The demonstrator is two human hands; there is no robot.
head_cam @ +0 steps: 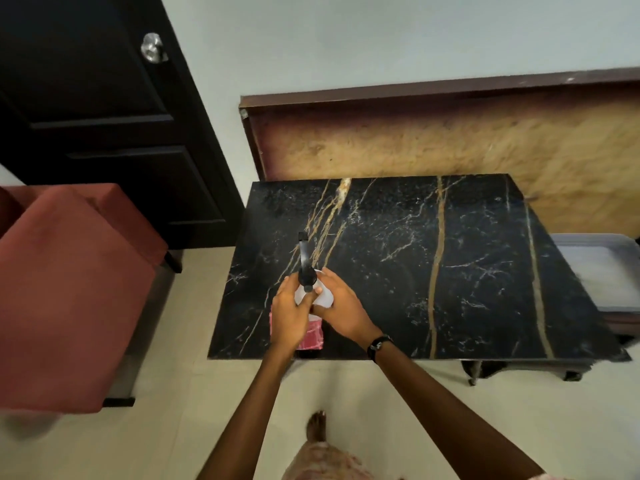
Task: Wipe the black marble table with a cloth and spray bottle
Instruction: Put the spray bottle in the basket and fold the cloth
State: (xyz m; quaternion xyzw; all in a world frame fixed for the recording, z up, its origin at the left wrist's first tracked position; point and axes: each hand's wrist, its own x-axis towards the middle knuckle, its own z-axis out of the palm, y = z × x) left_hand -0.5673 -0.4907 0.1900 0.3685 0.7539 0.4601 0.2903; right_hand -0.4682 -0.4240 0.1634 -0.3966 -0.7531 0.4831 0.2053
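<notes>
The black marble table [450, 265] with gold and white veins fills the middle of the head view. Over its front left part, both hands wrap a white spray bottle [325, 297] with a black trigger head [305, 261] whose nozzle points away from me. My left hand [289, 315] grips the bottle's left side. My right hand [341, 306] closes on its right side, with a black band on that wrist. A pink cloth [313, 336] lies on the table under my left hand, mostly hidden.
A red upholstered seat [69, 289] stands left of the table. A dark door [104, 116] is behind it. A wooden board [450, 140] leans on the wall behind the table. A grey plastic bin [602, 271] sits at the right. My bare foot [317, 427] is on the tiled floor.
</notes>
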